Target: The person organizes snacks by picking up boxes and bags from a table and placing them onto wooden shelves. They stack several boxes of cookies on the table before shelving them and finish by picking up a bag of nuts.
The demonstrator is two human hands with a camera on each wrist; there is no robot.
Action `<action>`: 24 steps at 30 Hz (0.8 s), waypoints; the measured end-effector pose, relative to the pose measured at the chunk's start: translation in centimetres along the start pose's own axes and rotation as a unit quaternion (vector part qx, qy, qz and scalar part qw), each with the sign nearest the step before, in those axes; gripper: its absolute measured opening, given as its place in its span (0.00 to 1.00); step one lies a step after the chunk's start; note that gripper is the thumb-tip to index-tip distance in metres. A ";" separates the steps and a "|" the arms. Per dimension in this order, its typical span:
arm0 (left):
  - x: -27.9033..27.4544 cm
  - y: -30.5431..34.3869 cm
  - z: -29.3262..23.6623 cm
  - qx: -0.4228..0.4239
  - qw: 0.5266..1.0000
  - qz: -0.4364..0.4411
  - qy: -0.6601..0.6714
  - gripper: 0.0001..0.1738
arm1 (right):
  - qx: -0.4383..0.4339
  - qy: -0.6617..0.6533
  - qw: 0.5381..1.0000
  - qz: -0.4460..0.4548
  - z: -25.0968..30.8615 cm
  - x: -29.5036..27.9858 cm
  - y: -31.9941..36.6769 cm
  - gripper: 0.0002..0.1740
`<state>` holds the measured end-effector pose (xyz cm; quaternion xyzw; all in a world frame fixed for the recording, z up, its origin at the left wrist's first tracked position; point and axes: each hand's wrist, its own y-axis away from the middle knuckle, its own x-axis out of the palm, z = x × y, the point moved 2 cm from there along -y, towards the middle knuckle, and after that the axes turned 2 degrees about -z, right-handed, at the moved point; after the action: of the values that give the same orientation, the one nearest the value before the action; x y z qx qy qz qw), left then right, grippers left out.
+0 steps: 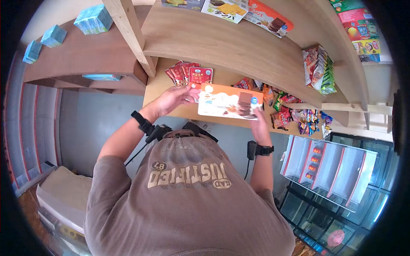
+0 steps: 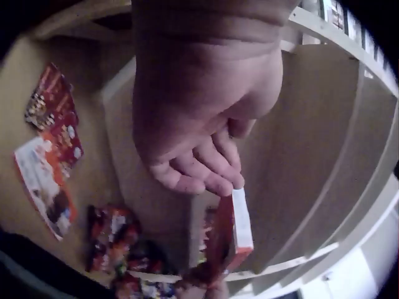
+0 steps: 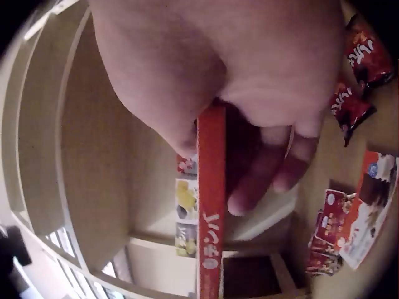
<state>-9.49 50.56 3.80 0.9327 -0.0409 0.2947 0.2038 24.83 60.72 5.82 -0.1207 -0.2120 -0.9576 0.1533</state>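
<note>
An orange-and-white biscuit box (image 1: 222, 100) with chocolate pictured on its front is held up in front of the person, over the wooden shelf. My right hand (image 1: 260, 123) grips its right end; the right wrist view shows thumb and fingers on either side of the narrow red edge. At the other end is my left hand (image 1: 173, 100), its relaxed fingertips at the box's corner in the left wrist view and its thumb apart from it. A similar orange-and-white box (image 3: 369, 215) lies on the shelf, overlapping red packs (image 1: 200, 75).
Colourful snack bags (image 1: 282, 117) lie on the shelf at the right. More flat boxes (image 1: 224, 9) lie on the shelf above. A wooden post (image 1: 128, 34) stands at the left, with light-blue packs (image 1: 93, 20) beyond it. At the right is a white wire rack (image 1: 329, 170).
</note>
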 end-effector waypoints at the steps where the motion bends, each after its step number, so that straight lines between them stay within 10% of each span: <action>1: 1.8 0.7 -1.7 0.009 0.993 0.046 0.111 0.23 | -0.006 -0.002 1.000 -0.002 1.0 0.4 0.7 0.20; 11: 8.9 -0.3 -6.6 0.062 0.928 0.242 0.277 0.20 | -0.130 -0.115 0.984 -0.025 6.6 -0.6 4.5 0.25; 20: 11.2 -4.7 -6.1 0.251 0.962 -0.012 -0.107 0.08 | -0.154 -0.111 0.982 -0.016 7.9 -1.5 3.3 0.22; 24: 13.2 -7.1 -7.4 0.332 0.929 -0.029 -0.160 0.18 | -0.173 -0.004 0.985 0.015 9.2 -0.8 0.5 0.22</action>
<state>-1.24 60.59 14.27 0.9827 0.0546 0.1319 -0.1179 27.23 64.56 13.90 -0.1527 -0.0415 -0.9769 0.1438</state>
